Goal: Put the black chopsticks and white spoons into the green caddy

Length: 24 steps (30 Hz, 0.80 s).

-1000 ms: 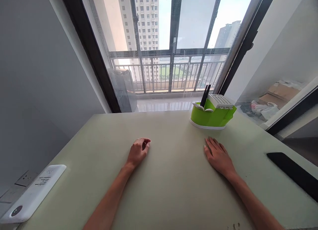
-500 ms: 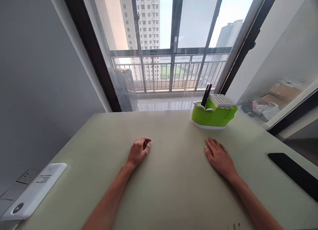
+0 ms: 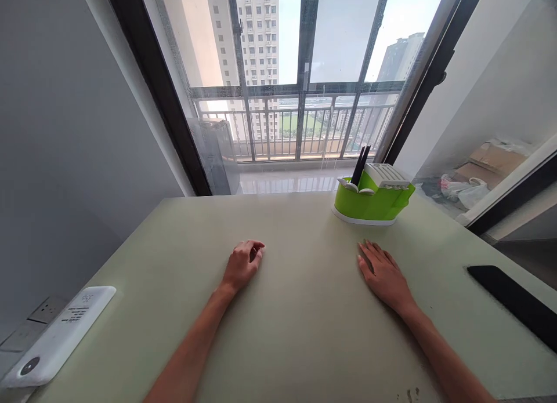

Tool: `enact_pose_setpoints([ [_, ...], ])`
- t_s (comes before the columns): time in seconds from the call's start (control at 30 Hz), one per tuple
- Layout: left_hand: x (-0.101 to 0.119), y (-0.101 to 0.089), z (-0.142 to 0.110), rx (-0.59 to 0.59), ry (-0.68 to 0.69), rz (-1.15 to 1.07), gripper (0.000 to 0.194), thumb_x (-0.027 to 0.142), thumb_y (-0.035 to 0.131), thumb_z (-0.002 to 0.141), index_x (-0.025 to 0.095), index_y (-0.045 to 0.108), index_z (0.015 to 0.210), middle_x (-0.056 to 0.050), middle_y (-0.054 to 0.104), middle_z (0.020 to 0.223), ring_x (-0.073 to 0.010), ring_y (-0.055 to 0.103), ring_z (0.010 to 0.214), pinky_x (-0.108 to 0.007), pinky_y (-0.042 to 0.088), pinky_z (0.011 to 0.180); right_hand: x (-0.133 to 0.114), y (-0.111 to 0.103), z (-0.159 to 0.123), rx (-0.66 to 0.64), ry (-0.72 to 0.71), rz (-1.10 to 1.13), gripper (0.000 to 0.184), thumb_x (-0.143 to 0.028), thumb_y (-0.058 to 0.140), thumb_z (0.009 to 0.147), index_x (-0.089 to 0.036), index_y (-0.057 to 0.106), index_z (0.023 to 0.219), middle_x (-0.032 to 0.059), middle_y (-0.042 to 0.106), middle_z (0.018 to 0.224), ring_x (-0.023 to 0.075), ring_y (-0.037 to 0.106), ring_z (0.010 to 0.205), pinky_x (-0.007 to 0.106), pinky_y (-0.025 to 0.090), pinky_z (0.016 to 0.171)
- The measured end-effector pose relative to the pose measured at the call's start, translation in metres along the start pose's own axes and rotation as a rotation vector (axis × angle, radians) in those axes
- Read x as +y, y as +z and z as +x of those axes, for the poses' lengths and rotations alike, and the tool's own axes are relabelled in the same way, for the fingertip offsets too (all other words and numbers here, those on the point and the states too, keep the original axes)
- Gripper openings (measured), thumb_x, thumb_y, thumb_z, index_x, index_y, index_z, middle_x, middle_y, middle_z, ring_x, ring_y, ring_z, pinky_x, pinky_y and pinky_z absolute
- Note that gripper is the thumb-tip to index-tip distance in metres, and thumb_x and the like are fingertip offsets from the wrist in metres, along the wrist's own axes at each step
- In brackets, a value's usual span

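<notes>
My left hand (image 3: 242, 265) rests on the pale green table (image 3: 300, 327) with its fingers curled in loosely; nothing shows inside them. My right hand (image 3: 383, 274) lies flat on the table, palm down, fingers stretched out and holding nothing. Just beyond the right hand stands a green and white holder (image 3: 371, 201) with dark sticks (image 3: 360, 165) poking up from it. Neither hand touches the holder.
A white flat device (image 3: 56, 337) lies at the table's left edge, near wall sockets (image 3: 43, 310). A black flat object (image 3: 513, 301) lies at the right edge. A big window with a balcony railing (image 3: 296, 130) stands behind the table.
</notes>
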State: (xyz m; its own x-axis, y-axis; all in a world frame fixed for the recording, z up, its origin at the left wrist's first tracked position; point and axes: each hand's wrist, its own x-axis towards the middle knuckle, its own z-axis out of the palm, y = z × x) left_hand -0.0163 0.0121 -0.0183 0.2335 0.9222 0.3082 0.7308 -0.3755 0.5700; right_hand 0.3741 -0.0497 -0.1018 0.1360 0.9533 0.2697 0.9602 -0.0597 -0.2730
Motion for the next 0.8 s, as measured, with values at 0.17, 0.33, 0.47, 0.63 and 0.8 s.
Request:
enact_pose_setpoints([
  [0.17,-0.0008,0.0001,-0.0002,-0.001,-0.003,-0.001,0.023,0.032,0.051,0.095,0.023,0.071,0.102,-0.006,0.074,0.097,-0.0226,0.068,0.09,-0.036,0.054,0.086,-0.0012,-0.0013,0.0,-0.004,-0.001,0.006,0.061,-0.045,0.024,0.103,-0.015,0.049,0.15,0.0086,0.043,0.16,0.0236,0.033,0.151,0.046,0.024,0.126],
  [0.33,-0.0009,0.0,0.0,-0.007,-0.001,0.006,0.023,0.032,0.051,0.095,0.022,0.071,0.102,-0.006,0.074,0.098,-0.0226,0.067,0.091,-0.036,0.053,0.087,-0.0024,-0.0031,0.0004,-0.011,0.001,0.008,0.061,-0.045,0.025,0.103,-0.016,0.049,0.151,0.0079,0.044,0.16,0.0238,0.034,0.151,0.046,0.025,0.125],
  [0.47,-0.0013,-0.0001,0.0005,-0.013,-0.002,0.012,0.023,0.032,0.051,0.095,0.022,0.071,0.101,-0.006,0.074,0.098,-0.0223,0.067,0.091,-0.035,0.053,0.086,-0.0038,-0.005,0.0001,-0.016,0.0,0.018,0.06,-0.044,0.026,0.103,-0.015,0.049,0.151,0.0084,0.045,0.159,0.0241,0.034,0.151,0.048,0.025,0.125],
  [0.63,-0.0023,0.0002,0.0009,-0.014,0.005,0.019,0.022,0.031,0.051,0.095,0.022,0.07,0.101,-0.005,0.073,0.098,-0.0216,0.067,0.091,-0.034,0.052,0.084,-0.0045,-0.0049,0.0,0.0,0.001,0.026,0.059,-0.043,0.028,0.103,-0.015,0.05,0.15,0.0089,0.046,0.159,0.024,0.034,0.15,0.047,0.025,0.125],
  [0.8,-0.0029,0.0006,0.0009,-0.013,0.006,0.018,0.022,0.03,0.051,0.095,0.021,0.07,0.101,-0.005,0.073,0.097,-0.0215,0.067,0.09,-0.034,0.052,0.084,-0.0035,-0.004,0.0002,0.008,-0.005,0.024,0.059,-0.044,0.027,0.103,-0.014,0.052,0.148,0.0084,0.046,0.158,0.0245,0.035,0.15,0.048,0.026,0.125],
])
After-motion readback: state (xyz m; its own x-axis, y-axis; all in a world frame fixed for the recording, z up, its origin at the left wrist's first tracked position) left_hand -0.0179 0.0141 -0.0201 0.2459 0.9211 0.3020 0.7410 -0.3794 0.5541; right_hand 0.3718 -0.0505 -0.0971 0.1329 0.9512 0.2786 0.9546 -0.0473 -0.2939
